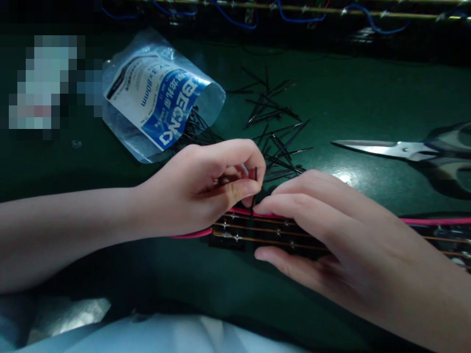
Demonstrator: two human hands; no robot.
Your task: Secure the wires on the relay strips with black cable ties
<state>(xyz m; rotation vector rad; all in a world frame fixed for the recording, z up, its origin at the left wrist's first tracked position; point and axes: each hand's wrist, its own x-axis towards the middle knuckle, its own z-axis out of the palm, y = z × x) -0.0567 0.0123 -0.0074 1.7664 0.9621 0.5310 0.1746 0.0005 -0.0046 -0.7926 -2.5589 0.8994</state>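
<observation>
My left hand point(221, 186) is closed in a pinch on a thin black cable tie point(252, 202), which stands up at the edge of a long, narrow circuit board point(265, 234). Bare copper-coloured wires and solder joints run along this board, with a red wire point(434, 221) along its far edge. My right hand point(331, 235) spans the board, fingertips on the red wire and thumb at the near edge. Its palm covers much of the board's middle. Whether the tie passes all the way round the board is hidden.
Behind my left hand lies an opened clear bag point(162, 93) of cable ties, some spilling from its mouth. Loose black cable ties point(275, 108) are scattered beside it. Scissors point(405, 149) lie at the right, blades pointing left. Blue wires point(294, 18) loop along assemblies at the back.
</observation>
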